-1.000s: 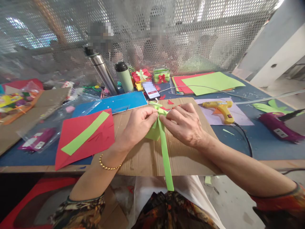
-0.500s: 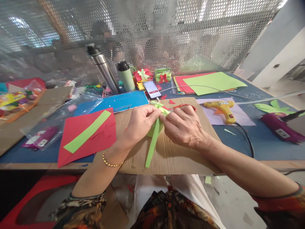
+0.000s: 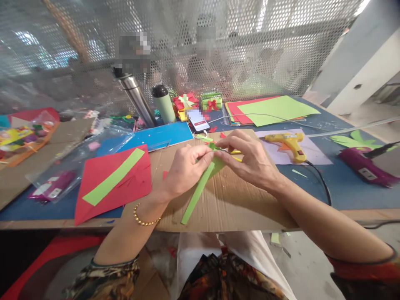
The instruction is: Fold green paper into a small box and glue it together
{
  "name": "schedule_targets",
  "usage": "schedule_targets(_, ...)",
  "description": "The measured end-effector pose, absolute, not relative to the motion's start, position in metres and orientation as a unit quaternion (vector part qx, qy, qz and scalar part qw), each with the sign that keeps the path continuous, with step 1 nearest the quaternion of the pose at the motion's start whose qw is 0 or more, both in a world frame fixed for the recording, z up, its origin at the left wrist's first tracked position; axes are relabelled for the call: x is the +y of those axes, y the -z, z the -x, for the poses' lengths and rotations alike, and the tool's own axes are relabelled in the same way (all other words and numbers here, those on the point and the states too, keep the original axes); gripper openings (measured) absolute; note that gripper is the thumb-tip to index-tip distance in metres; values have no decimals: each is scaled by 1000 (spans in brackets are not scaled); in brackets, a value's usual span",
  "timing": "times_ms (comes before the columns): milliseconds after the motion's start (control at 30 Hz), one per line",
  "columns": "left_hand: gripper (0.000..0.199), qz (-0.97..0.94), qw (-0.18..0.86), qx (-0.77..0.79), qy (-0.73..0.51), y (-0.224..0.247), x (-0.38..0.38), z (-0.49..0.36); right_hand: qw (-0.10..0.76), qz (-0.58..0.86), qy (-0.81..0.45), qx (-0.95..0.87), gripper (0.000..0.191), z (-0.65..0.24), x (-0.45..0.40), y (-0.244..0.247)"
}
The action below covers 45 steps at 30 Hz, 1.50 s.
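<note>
Above a brown cardboard sheet [image 3: 237, 210], my left hand [image 3: 186, 170] pinches a light green paper strip [image 3: 197, 193] between thumb and fingertips. The strip's long tail slants down toward me and to the left. At its upper end, my right hand [image 3: 251, 160] closes thumb and index finger on the same green paper, the two thumbs nearly touching. A wider green piece lies partly hidden under the fingers. Yellow handle parts, perhaps of scissors [image 3: 237, 158], peek out behind my right hand.
To the left lies red paper [image 3: 134, 179] with a green strip [image 3: 114, 177] on it. A yellow glue gun [image 3: 292, 145] rests on lilac paper at right. A phone [image 3: 198, 121], a green bottle [image 3: 164, 104] and a steel flask [image 3: 137, 98] stand or lie behind.
The strip's tail has swung to the left. My right hand has turned, its fingers less curled than before and reaching over the top of the green paper. The left hand stays pinched.
</note>
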<state>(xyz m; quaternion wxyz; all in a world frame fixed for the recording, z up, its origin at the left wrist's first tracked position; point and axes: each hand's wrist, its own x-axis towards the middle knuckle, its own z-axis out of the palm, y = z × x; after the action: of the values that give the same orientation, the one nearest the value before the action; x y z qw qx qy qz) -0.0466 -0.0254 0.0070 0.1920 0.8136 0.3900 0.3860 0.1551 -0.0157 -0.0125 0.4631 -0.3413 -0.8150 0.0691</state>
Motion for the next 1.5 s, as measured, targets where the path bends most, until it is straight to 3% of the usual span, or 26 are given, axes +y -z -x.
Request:
schedule_targets(200,31,-812,196,392,-385,-6,-27,47,432,342,-141,-822,31,-155,-14,12)
schedule_targets(367,31,-765,193,416,-452,-1,-24,48,503,349,-45,-789,24,-151,-19,13)
schedule_targets(433,30,-740,154,431,-492,0,-23,48,504,351,-44,-788,29,-147,-24,15)
schedule_targets(633,25,-734,21,418,-535,7,-30,40,434,357,-177,-808,34,-133,-31,24)
schedule_targets(800,25,-749,-28,412,-517,12,-34,36,401,381,-317,-770,36,-130,-33,24)
schedule_targets(1000,23,-745,-16,399,-535,15,-31,35,427,377,-392,-722,39,-130,-39,15)
schedule_targets(1267,22,-740,4,394,-546,18,-30,32,445,367,-412,-705,65,-126,-34,20)
schedule_targets(1500,23,-727,61,422,-538,14,-33,31,459,374,-452,-668,66,-121,-34,25)
